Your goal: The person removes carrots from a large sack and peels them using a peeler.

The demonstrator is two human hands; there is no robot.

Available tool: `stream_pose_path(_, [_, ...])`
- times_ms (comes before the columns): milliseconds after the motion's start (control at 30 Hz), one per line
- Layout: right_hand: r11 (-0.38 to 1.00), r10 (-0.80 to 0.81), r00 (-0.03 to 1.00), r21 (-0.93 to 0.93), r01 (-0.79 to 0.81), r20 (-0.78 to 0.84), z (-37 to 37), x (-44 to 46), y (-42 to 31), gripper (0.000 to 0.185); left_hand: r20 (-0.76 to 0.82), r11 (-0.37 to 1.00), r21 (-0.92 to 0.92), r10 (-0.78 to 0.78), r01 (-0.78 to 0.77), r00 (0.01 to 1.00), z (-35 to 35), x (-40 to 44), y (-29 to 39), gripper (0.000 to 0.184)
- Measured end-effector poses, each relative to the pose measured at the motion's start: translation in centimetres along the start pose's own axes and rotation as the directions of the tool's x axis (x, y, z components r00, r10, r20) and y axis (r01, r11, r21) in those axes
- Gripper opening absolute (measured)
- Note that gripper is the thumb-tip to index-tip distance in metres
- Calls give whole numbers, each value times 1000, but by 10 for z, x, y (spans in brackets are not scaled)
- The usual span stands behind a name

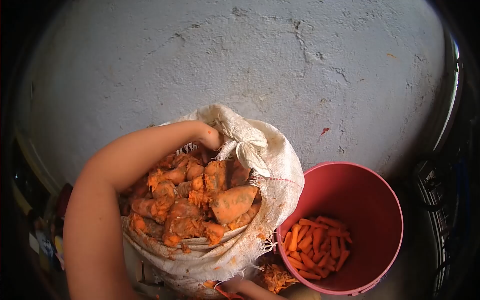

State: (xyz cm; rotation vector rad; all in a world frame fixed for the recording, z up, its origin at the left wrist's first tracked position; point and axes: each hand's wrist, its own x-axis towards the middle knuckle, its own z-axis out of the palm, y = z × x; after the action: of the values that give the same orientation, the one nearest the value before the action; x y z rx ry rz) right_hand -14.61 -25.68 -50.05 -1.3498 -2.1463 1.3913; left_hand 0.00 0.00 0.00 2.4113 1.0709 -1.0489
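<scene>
Left hand [212, 139], right hand [234, 286] at sack [281, 155]; fingers hidden, can't tell grip. Red bucket [370, 200] just beside.

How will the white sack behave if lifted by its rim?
The sack will probably sag, since its woven rim folds and creases. It is likely heavy, with many orange chunks piled inside. Its frayed edge may shed threads if pulled.

rough grey wall [240, 65], small red mark [325, 131] on it
</scene>
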Motion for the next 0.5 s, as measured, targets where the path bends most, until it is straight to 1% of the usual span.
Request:
stream_pose_path(67, [998,-28,999,-59,27,-21,-5,1,0,34,14,992,-89,-87,88,996,1,-9,8,29])
stream_pose_path(100, [996,-35,999,-86,33,-18,-12,0,-3,34,24,981,-178,-73,76,997,-1,-6,2,29])
stream_pose_path(167, [994,1,998,-112,5,56,-46,-25,-35,33,61,933,-358,-23,43,998,3,16,-13,30])
stream_pose_path(267, [988,5,994,-156,12,111,-55,-36,-42,32,214,807,-585,54,83,975,11,28,-24,33])
stream_pose_path(367, [987,41,992,-159,-21,119,-76,-53,-63,32,279,773,-632,162,54,946,10,32,-35,35])
stream_pose_path(467, [989,15,998,-149,-5,69,-57,-40,-48,33,314,751,-661,287,-9,905,15,44,-43,35])
stream_pose_path(500, [991,39,995,-130,-27,95,-68,-48,-58,33,301,747,-664,276,-7,913,15,41,-42,35])
